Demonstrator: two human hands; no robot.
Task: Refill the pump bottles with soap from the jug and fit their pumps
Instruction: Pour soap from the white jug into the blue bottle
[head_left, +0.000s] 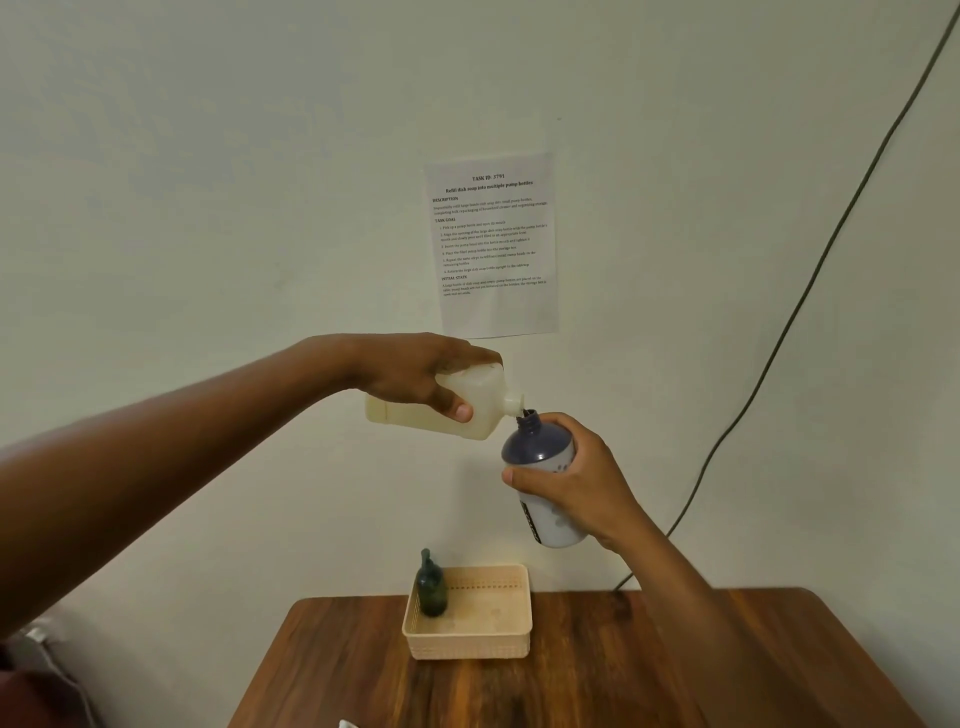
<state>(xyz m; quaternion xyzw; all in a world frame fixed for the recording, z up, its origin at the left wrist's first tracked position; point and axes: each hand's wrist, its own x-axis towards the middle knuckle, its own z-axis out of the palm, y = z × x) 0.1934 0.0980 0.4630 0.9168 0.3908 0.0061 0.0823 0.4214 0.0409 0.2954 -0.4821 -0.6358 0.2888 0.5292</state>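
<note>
At frame centre we see the jug (441, 410) tipped sideways in the left hand (415, 379), its mouth touching the open neck of the bottle (545, 478) held lower right in the right hand (576, 483). Below, on the counter (623, 675), the basket (470, 644) holds a pump bottle (431, 587) in its left corner. A sheet (493, 244) hangs on the wall behind.

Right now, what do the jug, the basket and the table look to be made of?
Jug: likely translucent matte plastic; pale liquid shows through. Basket: likely cream moulded plastic, with perforated walls. Table: wood or wood-look veneer; streaky brown grain, slight sheen.
</note>
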